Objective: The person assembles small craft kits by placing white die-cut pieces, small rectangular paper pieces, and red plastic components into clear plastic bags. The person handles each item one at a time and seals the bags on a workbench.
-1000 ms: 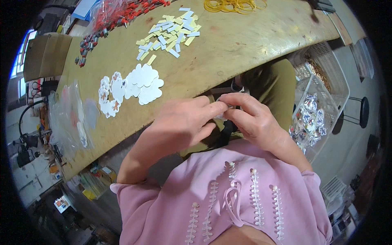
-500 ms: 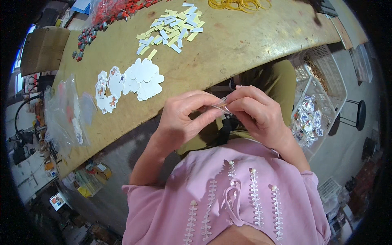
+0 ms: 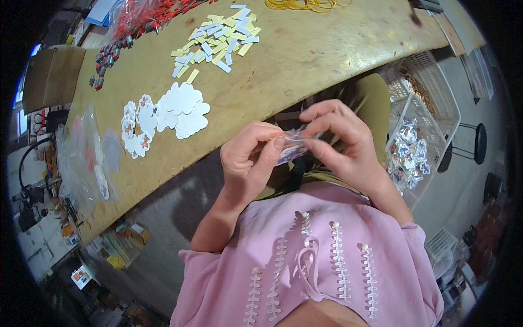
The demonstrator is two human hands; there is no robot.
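Observation:
Above my lap, just off the table's near edge, both hands meet at a small clear plastic bag [image 3: 291, 154] with a dark bluish print showing in its lower part. My left hand [image 3: 245, 161] pinches the bag's left side between thumb and forefinger. At its upper right, the thumb and forefinger of my right hand [image 3: 346, 136] close on the film, while the other fingers are raised and slightly blurred. Nearest on the table [image 3: 256, 90] lie overlapping white scalloped cards [image 3: 185, 111], with smaller printed cut-outs [image 3: 144, 120] to their left.
Yellow and pale blue strips [image 3: 218, 43] are heaped farther back, near red-and-grey small parts [image 3: 109, 60] and yellow rubber bands [image 3: 302, 4]. Clear bags [image 3: 84, 163] lie at the table's left. On my right a white crate [image 3: 453, 109] holds filled packets [image 3: 408, 155].
The bag has turned, so more of its printed part shows below my fingers. My right hand's fingers have lifted and spread. In the picture the table things have shifted slightly left.

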